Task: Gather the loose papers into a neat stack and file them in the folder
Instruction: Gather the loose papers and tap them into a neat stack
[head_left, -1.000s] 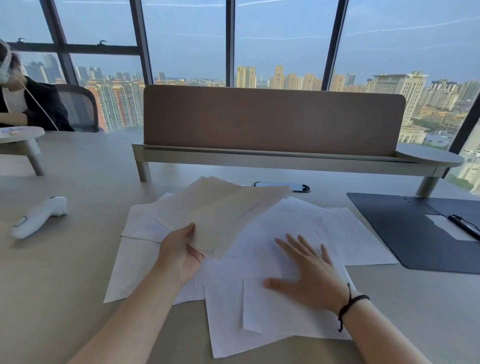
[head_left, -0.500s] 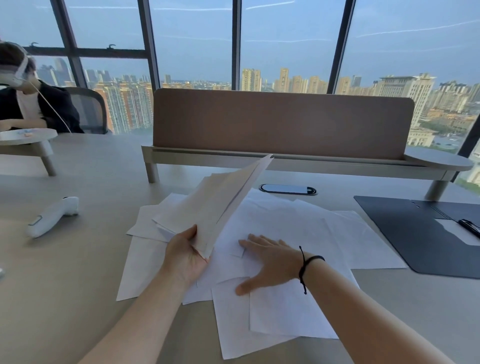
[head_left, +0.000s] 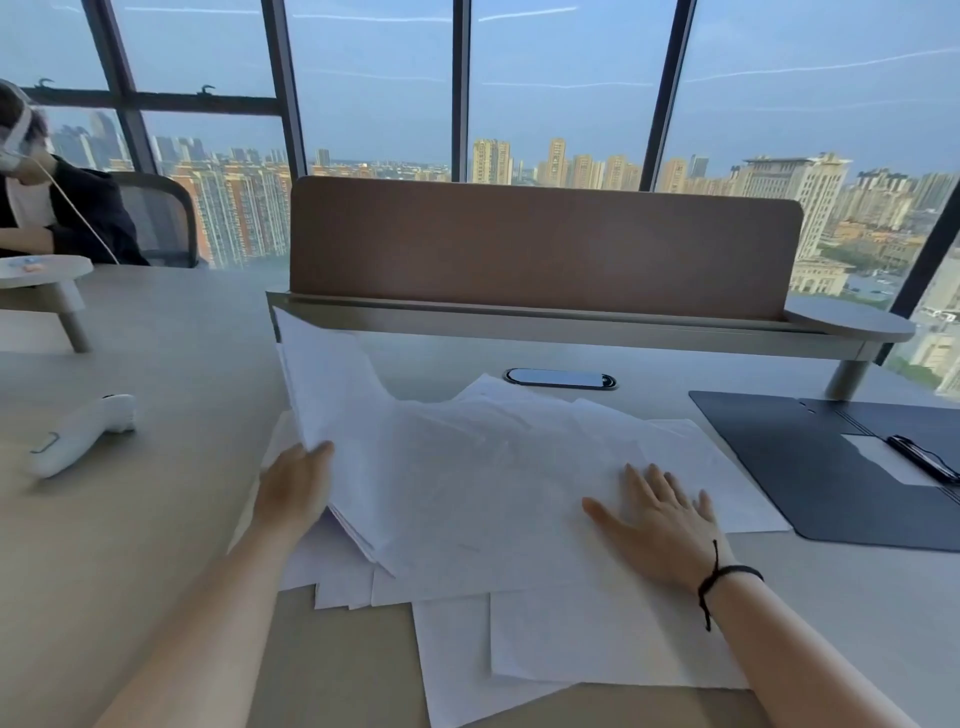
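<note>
A thin bundle of white paper sheets (head_left: 332, 395) is gripped at its left edge by the left hand (head_left: 296, 488), the far end of the bundle raised off the table and its near part lying over the pile. The right hand (head_left: 660, 519) is laid flat, fingers straight and spread, on the scattered loose white papers (head_left: 519, 519) spread across the pale beige table (head_left: 156, 519). A black cord bracelet (head_left: 724, 579) is worn on the right wrist. The open dark navy folder (head_left: 810, 467) is seen at the right, its left edge partly covered by a sheet, with a black pen (head_left: 922, 457) resting on a white sheet inside. A white handheld device (head_left: 83, 434) lies well apart at the left.
</note>
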